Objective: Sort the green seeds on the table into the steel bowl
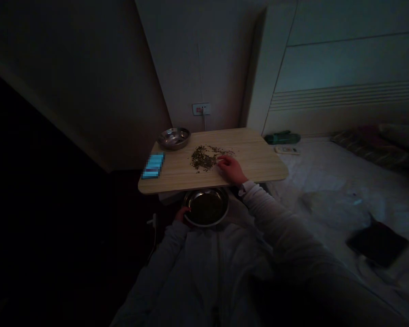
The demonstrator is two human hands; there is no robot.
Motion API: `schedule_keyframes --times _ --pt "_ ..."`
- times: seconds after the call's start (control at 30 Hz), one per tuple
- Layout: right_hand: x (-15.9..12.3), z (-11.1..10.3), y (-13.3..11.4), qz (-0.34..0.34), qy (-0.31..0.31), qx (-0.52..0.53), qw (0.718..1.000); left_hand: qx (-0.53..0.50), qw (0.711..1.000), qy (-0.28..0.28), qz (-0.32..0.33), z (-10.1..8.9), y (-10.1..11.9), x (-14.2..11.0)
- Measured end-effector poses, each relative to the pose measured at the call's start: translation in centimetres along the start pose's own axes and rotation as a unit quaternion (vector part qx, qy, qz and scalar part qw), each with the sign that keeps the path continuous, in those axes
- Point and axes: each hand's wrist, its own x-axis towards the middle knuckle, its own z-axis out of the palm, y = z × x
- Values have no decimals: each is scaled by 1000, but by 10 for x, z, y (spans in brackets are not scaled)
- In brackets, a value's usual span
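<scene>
Small dark bits, like seeds or dried grains, lie in a loose pile (pixel 203 159) on the light wooden tabletop (pixel 259 154). At the pile's right edge is my right hand (pixel 231 169), fingers bent and pinched together at the tips; what they hold, if anything, is too small to make out. Below the table's front edge, my left hand (pixel 182 215) grips the left rim of a metal bowl (pixel 207 222) at my lap. That bowl's inside is dark, and its contents are hard to tell.
A second metal bowl (pixel 174 138) stands at the table's back left, with a lit phone (pixel 153 165) in front of it. On the bed to the right are a green bottle (pixel 282 137), a remote control (pixel 286 150) and a dark flat object (pixel 378 243). A wall socket (pixel 201 109) is behind.
</scene>
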Motion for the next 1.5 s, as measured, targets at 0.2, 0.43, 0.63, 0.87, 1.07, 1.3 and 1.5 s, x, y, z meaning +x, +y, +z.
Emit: schedule_keyframes --times 0.2,0.43,0.63,0.87,1.07,1.3,1.5 --pt "-21 19 -16 -29 -99 -7 995 7 1000 -10 -1 1 -1 -1" --pt "-22 26 -22 -61 -133 -129 981 13 999 -29 0 -6 -2 8" --pt "-11 34 -22 -57 -75 -193 977 22 999 -29 40 -13 -3 18" --pt "-6 22 -10 -21 6 -220 975 16 999 -23 31 -12 -3 17" --pt "6 13 0 -4 17 -118 993 16 999 -32 30 -15 -3 20" --pt "10 -13 8 17 81 -99 992 26 999 -30 1 -13 -4 21" --pt "4 -13 2 34 55 -132 989 39 999 -32 -1 -14 -4 22"
